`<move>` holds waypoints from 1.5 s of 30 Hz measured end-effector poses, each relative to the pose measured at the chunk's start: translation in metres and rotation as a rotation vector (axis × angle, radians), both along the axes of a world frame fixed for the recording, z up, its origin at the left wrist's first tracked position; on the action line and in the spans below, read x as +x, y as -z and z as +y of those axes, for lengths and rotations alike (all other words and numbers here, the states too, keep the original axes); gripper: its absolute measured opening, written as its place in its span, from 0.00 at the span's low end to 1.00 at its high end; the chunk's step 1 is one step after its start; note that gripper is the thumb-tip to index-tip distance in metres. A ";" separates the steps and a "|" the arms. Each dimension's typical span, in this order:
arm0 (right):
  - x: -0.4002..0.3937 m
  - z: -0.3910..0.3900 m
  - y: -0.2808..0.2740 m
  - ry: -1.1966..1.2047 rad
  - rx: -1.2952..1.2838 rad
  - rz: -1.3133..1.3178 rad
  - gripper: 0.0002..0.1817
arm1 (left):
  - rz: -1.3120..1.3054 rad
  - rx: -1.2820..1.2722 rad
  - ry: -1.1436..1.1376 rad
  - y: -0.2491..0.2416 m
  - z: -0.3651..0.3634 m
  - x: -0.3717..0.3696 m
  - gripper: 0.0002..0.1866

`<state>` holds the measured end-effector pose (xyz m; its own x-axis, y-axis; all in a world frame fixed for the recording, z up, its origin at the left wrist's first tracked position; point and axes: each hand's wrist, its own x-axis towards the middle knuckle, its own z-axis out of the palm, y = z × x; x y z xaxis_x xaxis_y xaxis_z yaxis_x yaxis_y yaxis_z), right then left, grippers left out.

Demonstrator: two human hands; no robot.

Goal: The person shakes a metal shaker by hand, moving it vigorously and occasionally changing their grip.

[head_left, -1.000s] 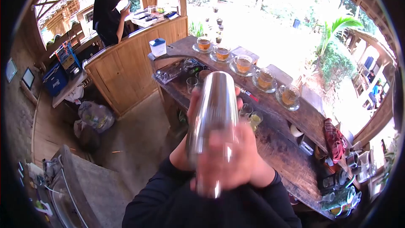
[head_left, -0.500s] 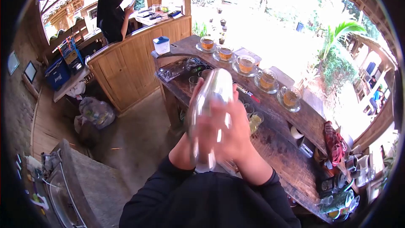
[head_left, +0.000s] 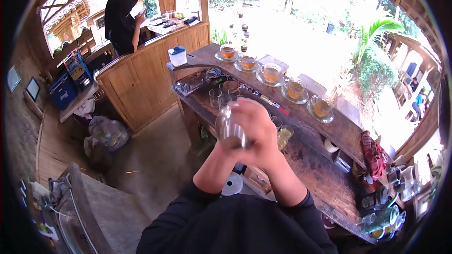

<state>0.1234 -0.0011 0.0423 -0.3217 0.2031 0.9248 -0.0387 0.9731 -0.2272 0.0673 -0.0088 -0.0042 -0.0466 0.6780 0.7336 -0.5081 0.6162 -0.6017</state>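
Shaking step: both hands, right hand (head_left: 256, 129) and left hand (head_left: 226, 134), grip closed around steel shaker (head_left: 230, 129) above the tabletop (head_left: 325, 178); next, likely setting it beside the glasses (head_left: 215, 96).

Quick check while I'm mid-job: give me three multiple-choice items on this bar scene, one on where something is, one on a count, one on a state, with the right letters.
1. Where does the white tub with the blue lid stand?
A. on the far left end of the wooden counter
B. on the floor
C. beside the red cloth

2. How many cups of tea stand in a row on saucers?
A. three
B. five
C. eight

3. How is the metal shaker held?
A. lying on the counter
B. gripped in both hands above the counter
C. hanging from a hook

Answers:
1 A, it sits at the counter's corner near the wooden partition.
2 B, five amber-filled glass cups line the upper ledge.
3 B, the left hand and right hand close around it in the air.
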 end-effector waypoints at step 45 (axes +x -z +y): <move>0.001 -0.026 -0.019 0.096 -0.036 0.219 0.18 | 0.699 -0.216 0.017 -0.030 -0.025 -0.041 0.37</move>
